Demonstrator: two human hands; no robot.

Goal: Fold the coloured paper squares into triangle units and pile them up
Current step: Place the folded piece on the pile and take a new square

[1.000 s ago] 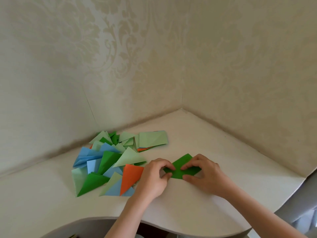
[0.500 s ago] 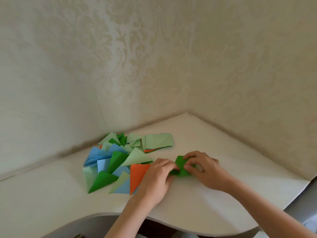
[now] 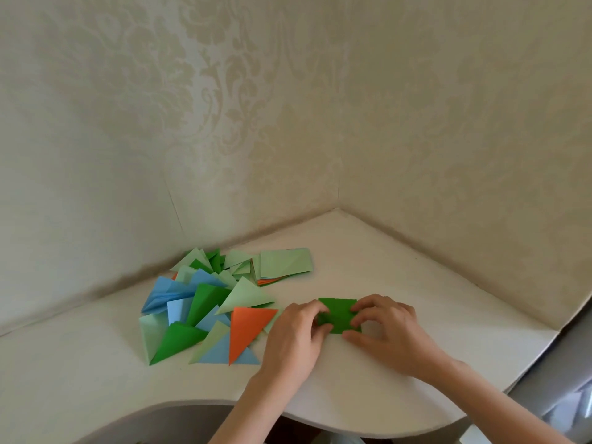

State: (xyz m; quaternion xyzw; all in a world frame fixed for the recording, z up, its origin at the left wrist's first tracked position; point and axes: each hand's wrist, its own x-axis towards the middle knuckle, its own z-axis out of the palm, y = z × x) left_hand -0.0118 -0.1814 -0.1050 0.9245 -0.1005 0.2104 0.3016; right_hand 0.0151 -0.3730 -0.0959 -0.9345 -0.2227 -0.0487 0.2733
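A white corner desk (image 3: 400, 261) is set against two papered walls (image 3: 448, 123), so a wide flat surface is given for creasing & for spreading work out. Its curved front edge is cut in toward the person, which lets both forearms be brought in close.

On the left part of the desk a loose pile of folded triangle units (image 3: 205, 309) is spread: blue, dark green, light green, w/ one orange triangle (image 3: 246, 328) lying on top at the near right edge. The pile is kept just beside the work spot, prob. so each finished unit can be slid over w/o reaching. Behind it, nearer the wall, a small stack of unfolded squares (image 3: 285, 262) is kept, light green on top w/ orange showing beneath; supply is thus held apart from the finished units.

Right of the pile, near the front edge, a dark green paper (image 3: 339, 315) is laid flat on the desk, partly folded. It is pinned at its left side by the left hand (image 3: 294, 334), fingers curled onto it w/ thumb beneath at the edge, & at its right side by the right hand (image 3: 384, 328), fingertips bent down onto it & thumb stretched along its near edge. Paper is held from both sides, seemingly so a crease can be pressed w/o slipping. Exact fold stage: cannot be told.
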